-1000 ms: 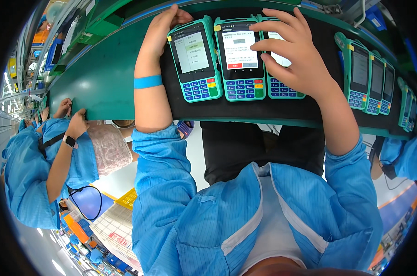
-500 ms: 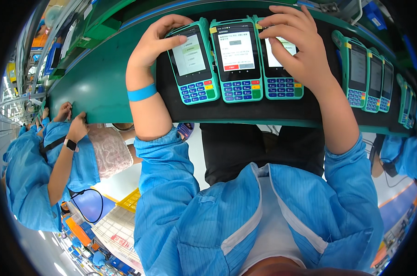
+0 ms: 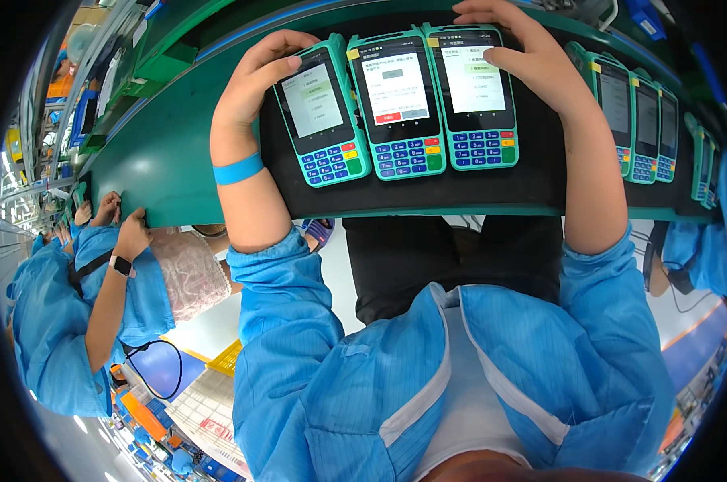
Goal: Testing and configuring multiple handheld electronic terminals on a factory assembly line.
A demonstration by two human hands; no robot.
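left hand (image 3: pixel 255 84): curled round the top-left corner of the left terminal (image 3: pixel 321 108), fingers closed on its edge, thumb near the screen
right hand (image 3: pixel 532 60): draped over the top-right of the right terminal (image 3: pixel 476 96), fingers wrapped on its top edge, thumb resting by the screen
middle terminal (image 3: pixel 397 100): between the two held ones, touched by neither hand, screen lit
row: three teal terminals side by side, edges touching, on a black mat (image 3: pixel 427 189) near the front edge of the bench (image 3: pixel 158 153)
spare terminals (image 3: pixel 640 112): more of the same kind toward the right end of the bench, screens dark, apart from the hands
wristband (image 3: pixel 238 169): blue, on the left wrist
co-worker (image 3: pixel 66 321): blue coat, at the left end of the bench, hand with a watch on the edge
risk: held units sit near the front edge; a pull toward the body could likely slide one off the mat
risk: thumbs near lit screens, so a stray tap on the wrong option seems possible
risk: shoving either outer unit may knock the middle one askew
containers: yellow crate (image 3: pixel 233 359) below the bench on the left, contents not readable
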